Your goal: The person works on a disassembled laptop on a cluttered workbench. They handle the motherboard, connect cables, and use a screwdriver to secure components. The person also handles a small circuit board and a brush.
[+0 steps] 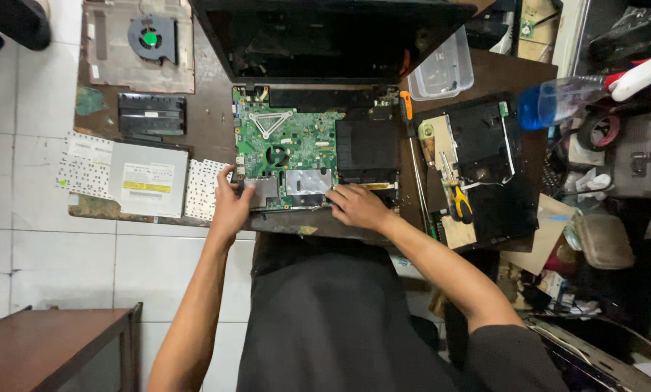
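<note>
Here two hands (231,207) (one motherboard (285,149))

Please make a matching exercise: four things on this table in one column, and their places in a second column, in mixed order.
Things:
1. fan
2. optical drive
3. pliers
4. spray bottle

Places:
A. right of the laptop, on a dark panel
B. far left corner of the table
C. left of the left hand
D. far right, lying on its side

Pairs: 1-B, 2-C, 3-A, 4-D
</note>
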